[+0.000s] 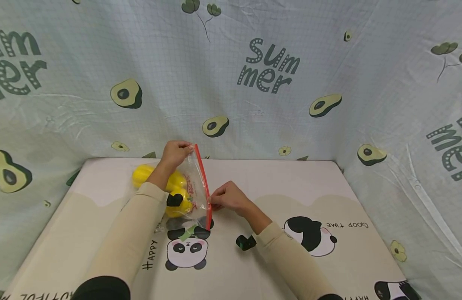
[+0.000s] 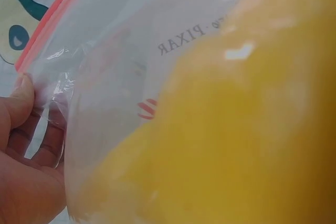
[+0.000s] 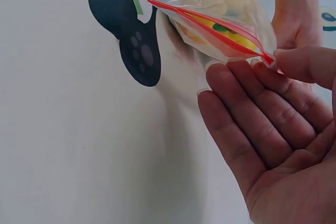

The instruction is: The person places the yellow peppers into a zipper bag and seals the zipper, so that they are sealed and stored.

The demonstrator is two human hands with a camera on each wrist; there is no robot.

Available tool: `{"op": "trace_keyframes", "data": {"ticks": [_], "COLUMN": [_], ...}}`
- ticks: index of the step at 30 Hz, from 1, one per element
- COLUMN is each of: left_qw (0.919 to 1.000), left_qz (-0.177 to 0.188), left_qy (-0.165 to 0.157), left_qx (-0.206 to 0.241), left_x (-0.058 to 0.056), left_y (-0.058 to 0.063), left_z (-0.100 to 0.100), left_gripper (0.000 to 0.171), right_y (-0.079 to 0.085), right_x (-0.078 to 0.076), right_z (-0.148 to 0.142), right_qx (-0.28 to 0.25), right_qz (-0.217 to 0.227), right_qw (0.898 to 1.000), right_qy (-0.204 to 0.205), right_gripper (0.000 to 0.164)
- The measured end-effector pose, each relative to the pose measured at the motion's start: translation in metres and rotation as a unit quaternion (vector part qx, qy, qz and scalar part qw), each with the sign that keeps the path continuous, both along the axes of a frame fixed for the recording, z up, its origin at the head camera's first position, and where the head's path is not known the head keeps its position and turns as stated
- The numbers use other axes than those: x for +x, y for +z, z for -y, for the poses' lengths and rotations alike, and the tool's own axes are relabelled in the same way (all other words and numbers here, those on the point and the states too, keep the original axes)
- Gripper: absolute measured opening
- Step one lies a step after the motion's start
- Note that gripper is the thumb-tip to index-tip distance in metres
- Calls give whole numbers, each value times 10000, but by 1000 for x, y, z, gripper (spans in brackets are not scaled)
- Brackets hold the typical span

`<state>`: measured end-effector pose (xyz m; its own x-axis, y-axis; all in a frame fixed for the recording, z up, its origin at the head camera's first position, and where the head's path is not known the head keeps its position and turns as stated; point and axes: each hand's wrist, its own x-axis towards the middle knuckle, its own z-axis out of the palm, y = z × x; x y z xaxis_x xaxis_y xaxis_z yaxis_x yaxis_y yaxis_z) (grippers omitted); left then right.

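Observation:
A clear zip bag with a red zip strip lies on the table, with several rounded yellow things inside it. My left hand pinches the bag's far corner at the end of the red strip. Close up in the left wrist view, the left thumb presses the clear film there. Partway along the strip, my right hand pinches the red zip between thumb and fingers. From that pinch toward the near end, the two red edges stand parted, and yellow with green bits shows between them.
Panda drawings and lettering cover the pale table mat. A hanging sheet printed with avocados rises behind the table and at both sides. Small black cameras are worn at the wrists.

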<state>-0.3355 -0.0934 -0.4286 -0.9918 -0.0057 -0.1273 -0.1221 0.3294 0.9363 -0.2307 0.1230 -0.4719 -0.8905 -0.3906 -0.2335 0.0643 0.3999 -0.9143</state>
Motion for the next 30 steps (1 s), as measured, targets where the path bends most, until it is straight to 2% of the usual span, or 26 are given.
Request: {"op": "trace_keyframes", "data": {"ticks": [7,30], "left_qw": [10000,9999], "left_qz": [62,89], "left_qy": [-5,-21], "left_qx": [6,45], "left_x": [0,-1], "left_y": [-1,-3], "left_z": [-1,0], "left_gripper": [36,35], "right_y": [-2,-4], "right_x": [4,8], "right_z": [-3,-10], "right_qx": [263,439], "right_qz": [-25,19], "right_qw": [9996,9987], "right_qy": [72,273], "right_gripper": [20,20]}}
